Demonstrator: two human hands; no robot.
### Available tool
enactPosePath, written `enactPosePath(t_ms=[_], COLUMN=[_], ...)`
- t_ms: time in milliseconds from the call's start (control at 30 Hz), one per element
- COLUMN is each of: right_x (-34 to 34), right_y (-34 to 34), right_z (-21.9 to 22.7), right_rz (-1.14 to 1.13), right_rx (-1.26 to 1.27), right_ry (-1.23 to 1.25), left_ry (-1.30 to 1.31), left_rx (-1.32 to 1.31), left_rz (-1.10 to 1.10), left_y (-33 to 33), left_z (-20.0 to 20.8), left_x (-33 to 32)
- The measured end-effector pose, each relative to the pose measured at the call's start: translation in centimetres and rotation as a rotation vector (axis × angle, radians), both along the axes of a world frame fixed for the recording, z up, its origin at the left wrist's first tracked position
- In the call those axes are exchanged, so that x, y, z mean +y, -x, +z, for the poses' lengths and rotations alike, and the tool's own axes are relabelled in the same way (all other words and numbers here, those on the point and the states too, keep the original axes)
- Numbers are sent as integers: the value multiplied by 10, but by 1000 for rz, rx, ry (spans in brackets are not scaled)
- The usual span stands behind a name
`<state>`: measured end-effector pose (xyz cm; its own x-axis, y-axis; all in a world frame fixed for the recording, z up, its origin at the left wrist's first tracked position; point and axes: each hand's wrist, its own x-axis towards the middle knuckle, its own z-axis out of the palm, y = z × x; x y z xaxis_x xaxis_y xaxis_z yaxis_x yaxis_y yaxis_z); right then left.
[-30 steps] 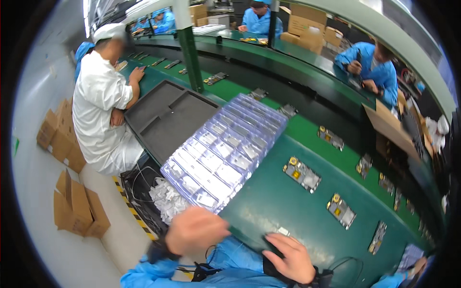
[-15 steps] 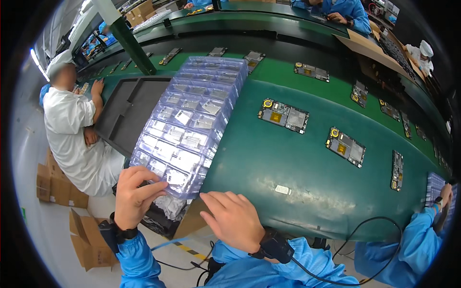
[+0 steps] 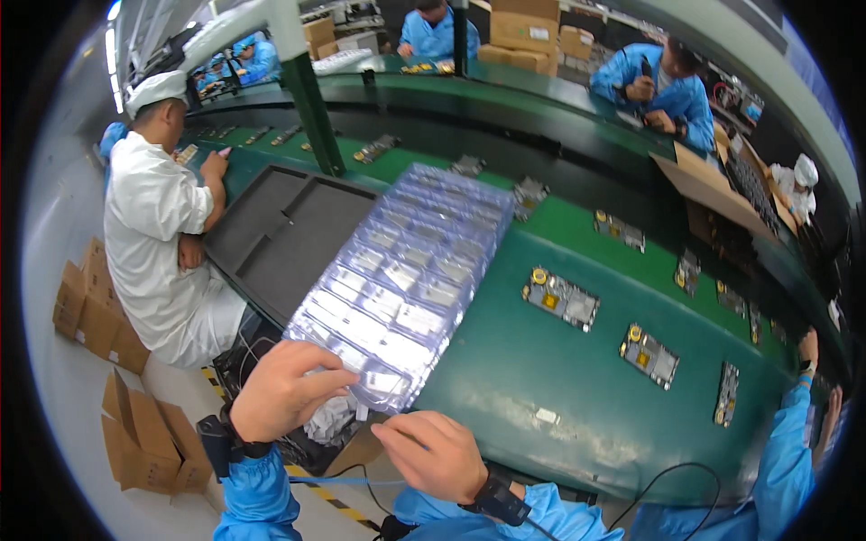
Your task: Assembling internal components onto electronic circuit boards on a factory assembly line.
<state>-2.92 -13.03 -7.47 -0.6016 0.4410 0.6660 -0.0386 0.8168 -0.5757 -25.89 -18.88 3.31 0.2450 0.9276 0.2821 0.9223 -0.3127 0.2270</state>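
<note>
Left hand [image 3: 284, 389] at plastic tray [image 3: 456, 311], labelled cardboard box [image 3: 519, 32]

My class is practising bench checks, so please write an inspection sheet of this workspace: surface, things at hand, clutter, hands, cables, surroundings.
Surface: green table, three circuit boards lying apart on it.
Things at hand: clear tray holding pale flat pieces; it hides part of a dark tray.
Clutter: small pale tag on the table; crumpled white material below the clear tray's near end.
Hands: left hand at the clear tray's near end, contact unclear; right hand by its near corner, fingers bent.
Cables: black cable looping over the table's near edge.
Surroundings: worker in white at left; open cardboard box on the floor; more boards along a green strip.
</note>
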Motion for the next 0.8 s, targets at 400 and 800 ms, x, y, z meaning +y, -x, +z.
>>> enactPosePath(t_ms=[400, 800], right_x=[-6, 48], right_y=[23, -39], right_z=[16, 133], right_rz=[-146, 375], right_rx=[-3, 633], right_ry=[6, 1158], left_ry=[-512, -1023], left_rx=[-102, 40], left_rz=[105, -119], left_y=[8, -61], left_z=[-2, -3], left_x=[0, -35])
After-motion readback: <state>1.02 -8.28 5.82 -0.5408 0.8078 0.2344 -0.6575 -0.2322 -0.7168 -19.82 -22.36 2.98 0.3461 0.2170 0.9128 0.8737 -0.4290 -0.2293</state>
